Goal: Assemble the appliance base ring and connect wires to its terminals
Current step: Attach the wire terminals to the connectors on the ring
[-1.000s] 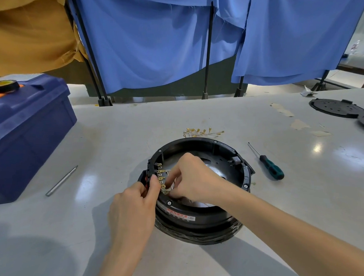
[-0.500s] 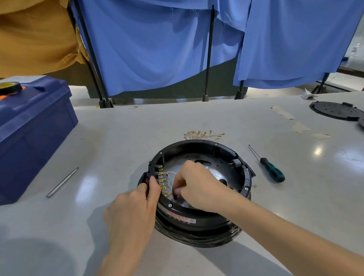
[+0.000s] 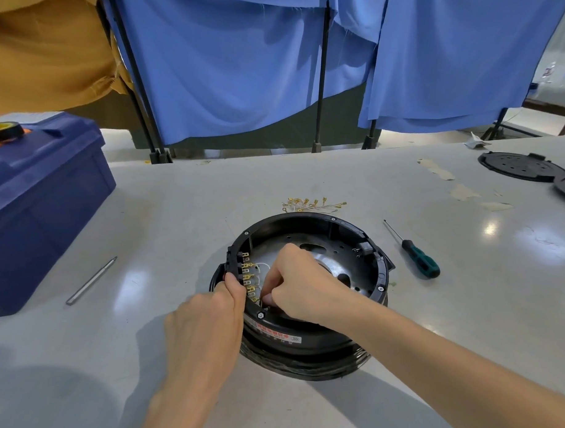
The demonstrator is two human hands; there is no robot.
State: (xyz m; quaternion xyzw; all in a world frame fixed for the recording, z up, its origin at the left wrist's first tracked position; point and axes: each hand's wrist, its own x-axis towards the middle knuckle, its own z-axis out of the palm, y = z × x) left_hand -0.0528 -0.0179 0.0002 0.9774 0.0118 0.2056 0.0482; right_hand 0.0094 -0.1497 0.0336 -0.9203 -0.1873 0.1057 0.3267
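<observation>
Gripping the left rim of the black base ring, the left hand has its fingers curled over the wall, next to the terminal block. Ring sits open side up near the middle of the grey table, close to the person; label strip visible on its near outer wall.

Right hand reaches down inside the ring, fingers curled tight, tips pressed together at the near end of the row of brass terminals. Whatever the fingertips pinch is hidden by the hand itself; cannot tell whether they hold a wire. A thin white wire loops from the upper terminals toward those fingers and passes behind them.

Terminals: one column on the inside of the left wall, several brass tabs, stacked from far to near.

Other items on the table:
- bundle of loose wires with gold end lugs, just beyond the ring's far edge, not touching it
- screwdriver with green and black handle, right of the ring, tip pointing away
- slim metal rod, left of the ring, well apart
- dark blue toolbox at the left edge, a tape roll on its lid
- two black round plates at the far right

Blue cloth hangs on black stands behind the table
</observation>
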